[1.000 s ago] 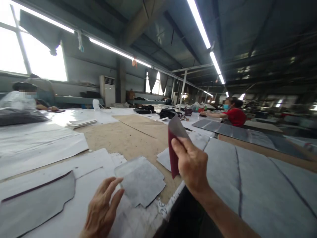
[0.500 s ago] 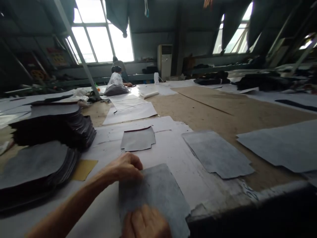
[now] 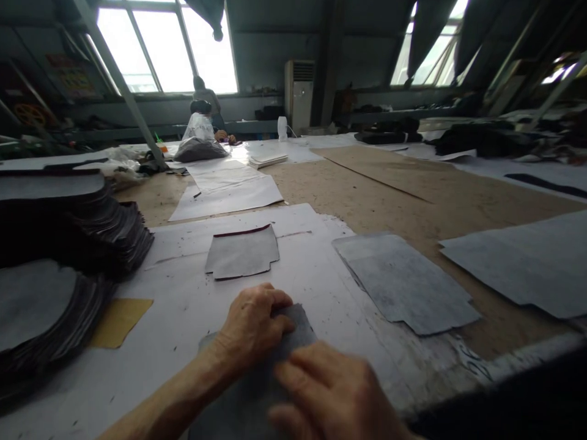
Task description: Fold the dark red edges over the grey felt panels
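A grey cut sheet (image 3: 238, 397) lies on the white paper in front of me, partly covered by both hands. My left hand (image 3: 257, 321) is closed on its far part, with thumb and fingers bent at the far edge. Over the sheet's right side is my right hand (image 3: 339, 385), its fingers bent and blurred, so I cannot tell whether it grips. Farther back lies a smaller grey piece (image 3: 243, 253) with a dark red strip along its far edge. To the right rests another grey piece (image 3: 406, 281) with notched corners.
Tall stacks of dark-edged pieces (image 3: 114, 232) stand at the left, beside a yellow scrap (image 3: 121, 321). A large grey sheet (image 3: 541, 263) lies at the right. White sheets (image 3: 229, 192) and brown board (image 3: 371, 189) cover the table. A person (image 3: 200, 125) sits at the far side.
The right hand has moved up and to the right over the sheet, nearer the left hand. The view has shifted, and the sheet's visible outline has changed under the hands.
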A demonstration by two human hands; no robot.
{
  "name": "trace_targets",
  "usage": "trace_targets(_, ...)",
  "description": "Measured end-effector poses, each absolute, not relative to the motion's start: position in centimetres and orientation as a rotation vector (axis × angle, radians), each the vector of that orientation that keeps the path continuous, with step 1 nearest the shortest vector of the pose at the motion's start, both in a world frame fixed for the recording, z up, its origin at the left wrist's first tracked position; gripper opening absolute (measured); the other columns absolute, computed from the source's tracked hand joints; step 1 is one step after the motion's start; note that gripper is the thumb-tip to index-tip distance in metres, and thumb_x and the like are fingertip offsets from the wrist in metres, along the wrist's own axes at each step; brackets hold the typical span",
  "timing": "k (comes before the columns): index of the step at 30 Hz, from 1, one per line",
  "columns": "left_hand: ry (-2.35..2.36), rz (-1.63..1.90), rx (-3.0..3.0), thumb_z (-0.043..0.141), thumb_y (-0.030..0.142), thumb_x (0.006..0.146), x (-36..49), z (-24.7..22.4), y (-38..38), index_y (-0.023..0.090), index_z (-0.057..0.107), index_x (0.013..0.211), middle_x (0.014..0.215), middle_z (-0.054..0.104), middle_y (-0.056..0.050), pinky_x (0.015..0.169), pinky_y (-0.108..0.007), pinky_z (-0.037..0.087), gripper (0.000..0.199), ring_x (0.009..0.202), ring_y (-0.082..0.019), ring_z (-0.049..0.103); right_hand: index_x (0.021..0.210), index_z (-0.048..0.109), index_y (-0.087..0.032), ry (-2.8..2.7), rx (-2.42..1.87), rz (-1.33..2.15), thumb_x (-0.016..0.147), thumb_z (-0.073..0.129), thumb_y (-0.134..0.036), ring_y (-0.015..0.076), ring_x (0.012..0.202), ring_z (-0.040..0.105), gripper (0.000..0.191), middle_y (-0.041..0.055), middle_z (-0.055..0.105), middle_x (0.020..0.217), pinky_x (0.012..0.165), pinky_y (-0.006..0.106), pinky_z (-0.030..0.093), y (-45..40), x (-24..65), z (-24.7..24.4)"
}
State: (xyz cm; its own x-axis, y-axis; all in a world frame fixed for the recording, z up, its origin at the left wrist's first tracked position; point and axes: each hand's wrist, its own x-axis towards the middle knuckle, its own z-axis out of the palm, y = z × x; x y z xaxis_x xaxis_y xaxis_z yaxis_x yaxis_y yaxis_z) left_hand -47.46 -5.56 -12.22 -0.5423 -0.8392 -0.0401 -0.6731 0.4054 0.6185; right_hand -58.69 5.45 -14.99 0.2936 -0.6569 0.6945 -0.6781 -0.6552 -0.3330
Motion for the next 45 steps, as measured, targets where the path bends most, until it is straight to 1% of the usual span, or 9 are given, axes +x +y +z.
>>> trace_targets(4, -2.324, -0.767, 1.177, 0.063, 0.015, 0.072, -47.1, -13.5, -5.0, 0.023, 0.072, 0.085, 0.08, 0.06, -0.002, 0.074, -0.034, 0.043, 0.018, 0.077, -0.017, 0.053, 0.1, 0.061, -0.007, -1.46, 2.423, 0.998, 0.088, 0.038, -0.004, 0.0186, 0.075, 0.048, 0.026, 0.0075, 0.053, 0.085, 0.063, 0.03, 0.038, 4.1, -63.7, -14.3)
trace_targets(9, -2.381, -0.483, 0.933, 0.061, 0.012, 0.077, -46.8, -14.4, -4.8, 0.021, 0.07, 0.092, 0.08, 0.057, -0.004, 0.069, -0.038, 0.048, 0.019, 0.077, -0.019, 0.052, 0.111, 0.059, -0.005, -1.471, 2.396, 0.823, 0.087, 0.04, -0.004, 0.021, 0.077, 0.044, 0.031, 0.0075, 0.051, 0.086, 0.064, 0.034, 0.038, 3.5, -64.4, -15.6)
trace_targets(13, -2.41, -0.272, 0.724, 0.053, 0.006, 0.08, -46.7, -15.1, -4.6, 0.016, 0.066, 0.097, 0.08, 0.056, -0.006, 0.061, -0.035, 0.051, 0.023, 0.073, -0.018, 0.049, 0.114, 0.057, -0.005, -1.5, 2.42, 0.805, 0.084, 0.039, -0.001, 0.0224, 0.08, 0.044, 0.035, 0.0085, 0.052, 0.09, 0.067, 0.037, 0.041, 3.5, -64.2, -15.8)
trace_targets(20, -2.5, -0.158, 0.583, 0.042, 0.002, 0.085, -46.4, -15.4, -4.4, 0.01, 0.058, 0.106, 0.086, 0.054, -0.008, 0.065, -0.037, 0.052, 0.027, 0.078, -0.018, 0.044, 0.116, 0.055, -0.005, -1.565, 2.483, 0.786, 0.077, 0.039, 0.002, 0.0235, 0.082, 0.045, 0.043, 0.0093, 0.052, 0.092, 0.066, 0.039, 0.05, 3.2, -64.4, -15.7)
trace_targets(29, -2.588, -0.031, 0.473, 0.041, 0.007, 0.087, -46.5, -15.0, -4.1, 0.003, 0.054, 0.109, 0.086, 0.053, -0.01, 0.064, -0.041, 0.055, 0.026, 0.077, -0.019, 0.042, 0.116, 0.054, -0.007, -1.57, 2.507, 0.792, 0.08, 0.039, 0.001, 0.0232, 0.083, 0.045, 0.04, 0.0092, 0.051, 0.094, 0.066, 0.039, 0.05, 3.4, -64.5, -15.9)
trace_targets(32, -2.594, 0.005, 0.447, 0.041, 0.006, 0.086, -46.6, -14.9, -4.1, 0.001, 0.055, 0.108, 0.085, 0.054, -0.01, 0.064, -0.041, 0.055, 0.026, 0.076, -0.019, 0.043, 0.113, 0.055, -0.008, -1.57, 2.479, 0.828, 0.081, 0.039, 0.0, 0.0229, 0.082, 0.045, 0.037, 0.0088, 0.051, 0.093, 0.065, 0.038, 0.048, 3.3, -64.5, -15.9)
trace_targets(36, -2.616, 0.074, 0.436, 0.04, 0.004, 0.084, -46.7, -14.6, -4.0, 0.0, 0.056, 0.106, 0.083, 0.054, -0.011, 0.062, -0.04, 0.055, 0.027, 0.076, -0.02, 0.044, 0.1, 0.057, -0.009, -1.592, 2.435, 1.003, 0.087, 0.043, -0.003, 0.0197, 0.082, 0.048, 0.02, 0.0063, 0.052, 0.089, 0.067, 0.033, 0.046, 3.1, -64.4, -15.9)
trace_targets(38, -2.629, 0.102, 0.443, 0.041, 0.003, 0.083, -46.7, -14.5, -3.9, 0.001, 0.056, 0.105, 0.082, 0.053, -0.01, 0.062, -0.039, 0.054, 0.027, 0.075, -0.02, 0.043, 0.102, 0.057, -0.008, -1.58, 2.399, 1.061, 0.089, 0.044, -0.005, 0.0185, 0.083, 0.049, 0.018, 0.0061, 0.052, 0.089, 0.068, 0.032, 0.046, 3.1, -64.4, -15.8)
trace_targets(45, -2.696, 0.155, 0.481, 0.045, 0.004, 0.081, -46.8, -14.5, -3.7, 0.008, 0.056, 0.091, 0.081, 0.05, -0.007, 0.062, -0.038, 0.05, 0.016, 0.072, -0.019, 0.042, 0.124, 0.049, -0.009, -1.503, 2.441, 0.753, 0.081, 0.036, 0.0, 0.0228, 0.078, 0.046, 0.046, 0.0091, 0.05, 0.089, 0.058, 0.037, 0.05, 3.0, -64.3, -15.7)
